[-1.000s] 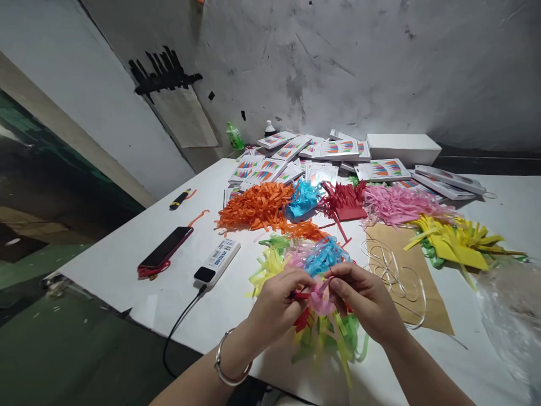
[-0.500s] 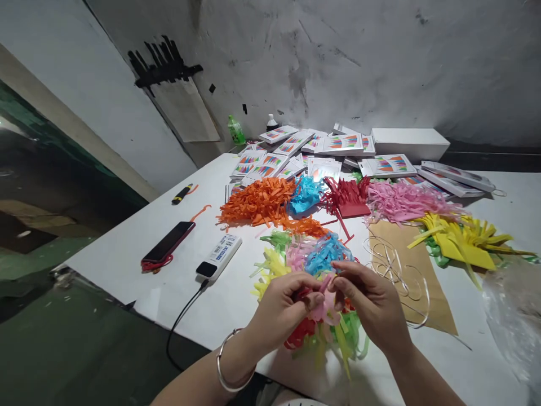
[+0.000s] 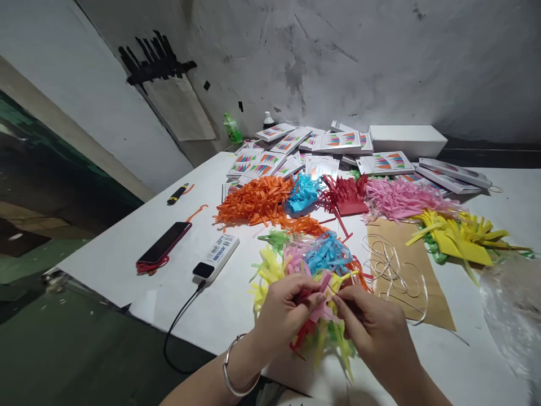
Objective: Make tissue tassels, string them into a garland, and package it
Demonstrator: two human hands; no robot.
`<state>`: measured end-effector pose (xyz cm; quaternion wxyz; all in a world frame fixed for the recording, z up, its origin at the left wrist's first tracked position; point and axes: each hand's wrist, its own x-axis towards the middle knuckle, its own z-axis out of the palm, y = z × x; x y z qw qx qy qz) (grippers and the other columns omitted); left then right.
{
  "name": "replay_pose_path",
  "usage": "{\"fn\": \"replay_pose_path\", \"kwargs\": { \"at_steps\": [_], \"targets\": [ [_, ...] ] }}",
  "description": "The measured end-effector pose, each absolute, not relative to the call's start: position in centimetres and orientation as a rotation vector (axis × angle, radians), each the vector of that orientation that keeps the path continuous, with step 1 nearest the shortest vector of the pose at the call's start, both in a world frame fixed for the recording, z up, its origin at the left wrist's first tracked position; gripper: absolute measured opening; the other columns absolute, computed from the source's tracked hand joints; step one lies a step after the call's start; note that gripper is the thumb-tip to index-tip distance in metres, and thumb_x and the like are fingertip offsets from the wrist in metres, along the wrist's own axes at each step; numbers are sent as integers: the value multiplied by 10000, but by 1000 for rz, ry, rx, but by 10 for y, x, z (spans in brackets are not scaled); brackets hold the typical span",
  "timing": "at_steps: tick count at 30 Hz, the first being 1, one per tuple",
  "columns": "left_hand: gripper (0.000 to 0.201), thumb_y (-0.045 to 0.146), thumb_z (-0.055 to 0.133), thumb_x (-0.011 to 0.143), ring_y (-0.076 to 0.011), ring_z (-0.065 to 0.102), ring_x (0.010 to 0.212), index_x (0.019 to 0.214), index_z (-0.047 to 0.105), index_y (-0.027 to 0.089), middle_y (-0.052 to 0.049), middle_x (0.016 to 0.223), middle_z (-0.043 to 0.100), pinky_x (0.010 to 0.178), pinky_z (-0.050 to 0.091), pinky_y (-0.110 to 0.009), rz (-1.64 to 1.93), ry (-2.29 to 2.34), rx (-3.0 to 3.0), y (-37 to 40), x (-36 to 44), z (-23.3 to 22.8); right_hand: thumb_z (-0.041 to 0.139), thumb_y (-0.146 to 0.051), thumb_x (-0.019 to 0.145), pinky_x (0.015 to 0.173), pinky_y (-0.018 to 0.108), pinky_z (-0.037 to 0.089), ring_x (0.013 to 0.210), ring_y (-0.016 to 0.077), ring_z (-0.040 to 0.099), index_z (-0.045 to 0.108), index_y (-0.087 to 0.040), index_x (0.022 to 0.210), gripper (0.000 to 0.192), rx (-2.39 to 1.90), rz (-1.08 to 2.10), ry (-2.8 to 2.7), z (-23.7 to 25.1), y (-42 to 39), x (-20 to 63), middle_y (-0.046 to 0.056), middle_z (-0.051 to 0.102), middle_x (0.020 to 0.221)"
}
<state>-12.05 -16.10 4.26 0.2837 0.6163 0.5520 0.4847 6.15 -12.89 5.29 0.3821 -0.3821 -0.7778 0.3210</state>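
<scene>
My left hand is closed on a pink tissue-paper tassel, thumb and forefinger pinching its top. Just to the right, my right hand pinches a thin string or wire that runs to the tassel; its exact kind is too small to tell. Around and beneath both hands lies a bunch of fringed paper tassels: a blue one, a yellow one, a green one, with red and orange strips partly hidden by my fingers. A silver bangle circles my left wrist.
Behind lie fringed paper piles in orange, blue, red, pink and yellow. Flat printed boxes are heaped by the wall. White cord rests on brown paper. A phone and power bank are left.
My right hand has moved slightly down and away from my left, and a thin string or wire now shows between them. The pink tassel stays in my left hand.
</scene>
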Motion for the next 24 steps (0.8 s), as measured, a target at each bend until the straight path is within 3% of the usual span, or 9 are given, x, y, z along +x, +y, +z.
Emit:
{"fn": "replay_pose_path", "kwargs": {
  "at_steps": [2,4,7,9,15,18,20,24],
  "targets": [
    [110,197,642,880,-175,661,714,883,752,191,-58,779,723,656,525,-273,1274,1448,1794,-163,-120,40,549,-389,964,473,228,488,478,151,647,656,-235,789,256,-992,951,-1976,53,-125,63,-7,663,579],
    [159,163,605,890,-186,677,743,937,754,194,-73,818,731,662,534,-283,1248,1420,1936,-165,-120,38,584,-425,944,467,229,517,474,156,665,656,-233,925,206,-1014,1256,-1867,51,-121,64,-12,686,615],
    [202,106,580,858,-201,689,770,951,742,183,-86,856,736,672,543,-295,1246,1425,2106,-166,-120,38,674,-453,892,509,247,573,521,175,706,595,-223,1155,358,-1005,1648,-1622,45,-117,64,-16,709,687],
    [220,88,568,835,-209,690,773,952,733,176,-87,864,737,675,544,-304,1240,1437,2202,-167,-121,40,711,-460,866,522,251,578,529,174,708,618,-213,1150,388,-968,1738,-1541,42,-117,64,-18,694,695],
    [185,148,553,879,-209,678,743,955,719,179,-82,853,739,650,515,-307,1152,1390,2363,-166,-119,39,660,-430,910,502,238,525,538,106,639,697,-208,839,236,-859,1610,-1605,43,-111,60,17,616,907],
    [186,123,572,869,-188,674,740,936,733,188,-66,851,734,658,524,-285,1000,1344,2158,-165,-117,34,681,-380,901,684,278,556,799,173,668,720,-227,802,186,-898,1215,-1579,40,-101,66,42,641,928],
    [282,79,596,829,-200,688,864,1042,729,208,-70,985,731,766,557,-303,926,1349,1977,-165,-117,32,705,-346,889,806,317,552,912,205,664,728,-237,832,124,-958,920,-1460,37,-97,74,46,688,907],
    [681,43,616,762,-266,579,1220,1401,513,256,-103,1326,606,1046,491,-436,992,1431,1788,-164,-120,33,652,-300,932,597,264,561,615,154,664,700,-254,1011,103,-914,1009,-1535,39,-106,81,-5,714,736]
  ]
}}
